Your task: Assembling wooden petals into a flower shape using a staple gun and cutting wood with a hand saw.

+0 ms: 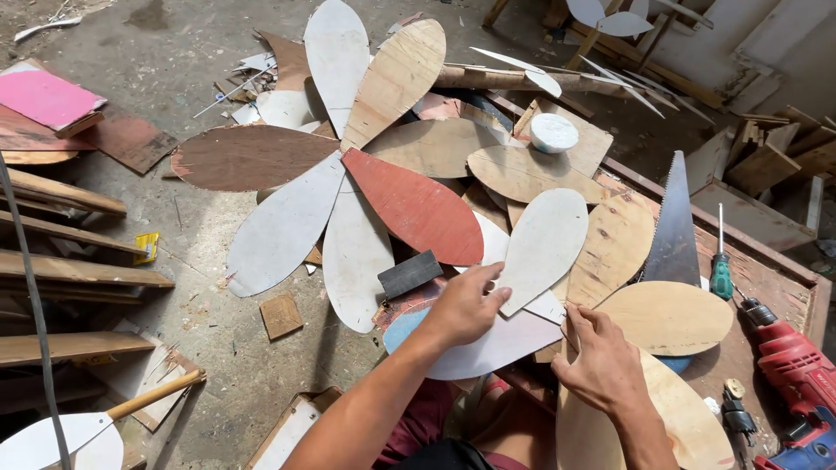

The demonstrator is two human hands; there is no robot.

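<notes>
A dusty concrete workshop floor holds petal-shaped plywood cutouts fanned out. The left hand presses flat, fingers together, on a white petal-shaped board at five o'clock of the red petal. The right hand, fingers spread, rests on a bare plywood petal; seemingly arranging, each piece needs careful alignment.

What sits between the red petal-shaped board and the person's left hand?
In the head view, a small dark grey block lies between the red petal board and the left hand, just above the knuckles, resting on the overlapping white boards.

Saw and screwdriver right of petal-shaped boards.
</notes>
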